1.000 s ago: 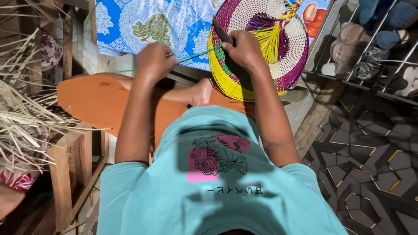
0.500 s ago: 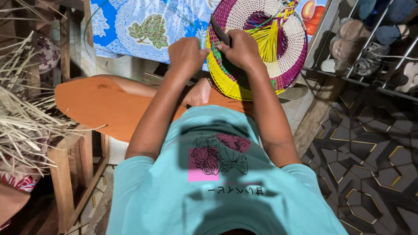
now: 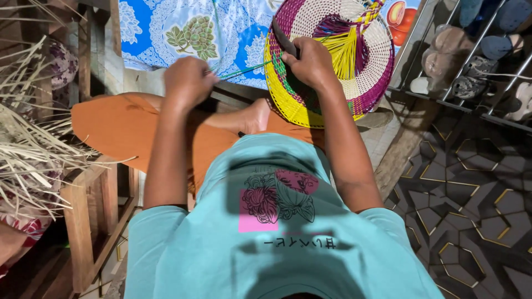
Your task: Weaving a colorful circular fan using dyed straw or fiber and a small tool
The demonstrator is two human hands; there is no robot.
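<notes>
Lying at the far left, a bundle of dried palm strips (image 3: 27, 138) is fanning out over a wooden stool (image 3: 91, 205). Moving right, the left hand (image 3: 188, 82) is drawing a thin green strand (image 3: 244, 70) taut, its fingers pressed together and pinching the strand's loose end. That strand is running rightward into the rim of a round woven basket (image 3: 332, 61), coiled in yellow, magenta and cream, which is resting tilted on the person's orange-clad lap, in front of a blue patterned cloth (image 3: 183, 33). The right hand (image 3: 313, 61) is gripping the basket's near-left rim, its fingers curled shut around a dark pointed tool (image 3: 282, 37) and the coil. At the far right, a shoe rack (image 3: 471, 61) is standing. Judging by this, a stitch is being pulled tight; the next move probably calls for opening a fresh gap in the coil with the tool and threading the strand through.
</notes>
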